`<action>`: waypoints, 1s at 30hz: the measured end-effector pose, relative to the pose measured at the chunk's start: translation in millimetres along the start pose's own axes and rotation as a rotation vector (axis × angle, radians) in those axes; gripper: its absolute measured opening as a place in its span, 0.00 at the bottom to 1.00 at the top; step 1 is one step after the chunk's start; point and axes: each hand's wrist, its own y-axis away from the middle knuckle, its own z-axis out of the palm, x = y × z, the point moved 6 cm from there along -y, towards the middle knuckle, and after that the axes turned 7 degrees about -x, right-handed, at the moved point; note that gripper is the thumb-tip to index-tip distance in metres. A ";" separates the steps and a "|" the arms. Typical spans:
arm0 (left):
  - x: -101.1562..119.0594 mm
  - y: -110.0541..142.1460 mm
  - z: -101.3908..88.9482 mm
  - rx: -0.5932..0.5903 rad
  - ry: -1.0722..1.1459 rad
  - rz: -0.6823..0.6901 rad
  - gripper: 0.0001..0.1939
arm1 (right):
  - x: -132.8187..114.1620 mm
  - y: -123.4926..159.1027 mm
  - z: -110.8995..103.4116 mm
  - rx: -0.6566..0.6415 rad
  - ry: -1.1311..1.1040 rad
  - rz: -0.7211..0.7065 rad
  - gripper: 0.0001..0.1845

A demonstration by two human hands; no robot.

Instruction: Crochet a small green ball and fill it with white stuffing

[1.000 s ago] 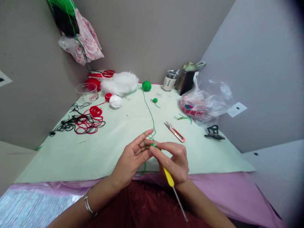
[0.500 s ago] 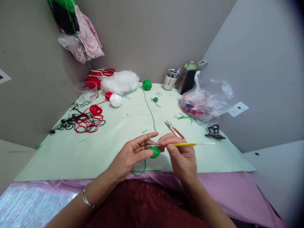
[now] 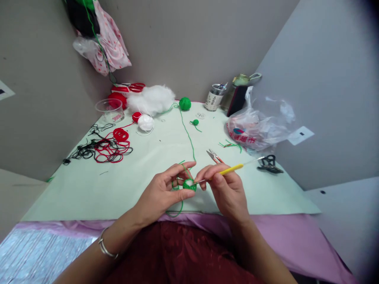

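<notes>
Between the thumb and fingers of my left hand [image 3: 166, 189] is a small round green crochet piece [image 3: 189, 188], its opening turned upward with white stuffing showing inside. Green yarn [image 3: 188, 136] runs from a ball [image 3: 185, 104] at the back of the table to my raised left index finger, and a loop hangs below the hand. My right hand [image 3: 226, 189] grips a crochet hook [image 3: 232, 170] with a yellow handle. The hook's metal tip meets the rim of the piece. Thread snips [image 3: 215, 156] lie just beyond my right hand, partly covered by it.
Tangled black and red yarn [image 3: 114, 146] lies at left, near a clear plastic cup [image 3: 110, 110]. White stuffing [image 3: 152, 99] sits at the back. To the right are a pen can [image 3: 213, 99], a plastic bag [image 3: 254, 126] and a black hair clip [image 3: 269, 164].
The crochet piece has tilted so its stuffed opening now shows. The hook has gone from nearly level to slanted, its handle end higher. The view has shifted slightly.
</notes>
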 end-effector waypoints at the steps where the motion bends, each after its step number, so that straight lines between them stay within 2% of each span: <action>1: -0.2 0.2 -0.2 -0.008 -0.005 -0.005 0.31 | -1.6 -0.7 0.3 -0.029 -0.003 -0.002 0.11; 8: -1.4 1.7 -4.7 -0.004 -0.072 -0.039 0.30 | -17.6 -1.1 3.0 -0.136 0.216 -0.022 0.11; 16: -2.6 -0.2 -6.7 0.046 -0.088 -0.033 0.31 | -29.8 2.3 14.9 -0.251 0.504 -0.183 0.09; 18: -3.6 -0.5 -7.4 0.095 -0.024 -0.011 0.31 | -32.2 4.0 18.8 -0.230 0.613 -0.304 0.09; 21: -5.3 1.1 -9.0 0.210 0.045 0.039 0.30 | -35.7 10.3 30.6 -0.184 0.903 -0.527 0.09; 24: -8.2 4.2 -7.0 0.286 0.106 0.080 0.29 | -36.6 18.0 43.5 -0.132 1.168 -0.658 0.11; 27: -12.2 5.8 0.0 0.281 0.236 0.071 0.29 | -37.4 25.5 48.2 -0.045 1.301 -0.694 0.17; 30: -19.7 4.5 10.8 0.189 0.446 -0.064 0.29 | -36.0 31.5 46.5 -0.018 1.287 -0.734 0.22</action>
